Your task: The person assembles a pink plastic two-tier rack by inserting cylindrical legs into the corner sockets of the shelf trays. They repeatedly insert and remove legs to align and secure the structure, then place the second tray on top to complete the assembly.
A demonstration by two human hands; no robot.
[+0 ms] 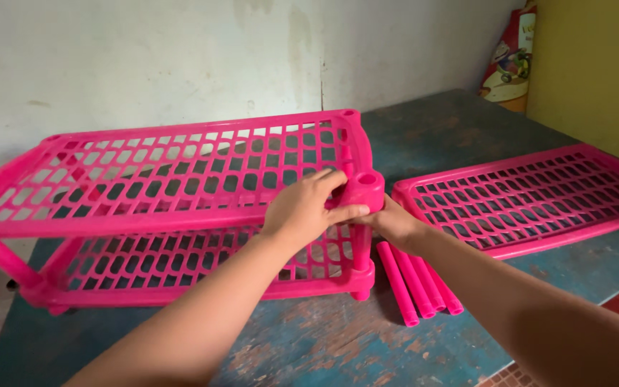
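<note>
A bare, stained whitish wall backs a worn blue table (367, 351) whose paint is scraped through in patches near the front edge, and a yellow panel stands at the far right with a colourful printed bag or card (510, 61) leaning in the corner beside it. On the left half of the table stands a pink plastic rack (145, 179) of two slotted shelves, one above the other on short pink posts, already joined so that the upper shelf sits level over the lower. Both hands meet at its near right corner: the left hand (302, 211) lies over the edge of the upper shelf with fingers curled around the round corner socket (365, 190), thumb pressed along its side, seemingly bracing that corner. The right hand (392, 221) comes in from the right, lower down and partly hidden behind the left; its fingers appear closed against the underside of the socket or the post beneath, but I cannot tell exactly what they pinch. Just right of that corner, touching the rack's foot, a small bundle of loose pink tubes (417, 287) lies side by side on the table, within easy reach of the right hand. Farther right a third pink slotted shelf (531, 204) lies flat and apart, set aside with its long edge running toward the far right
</note>
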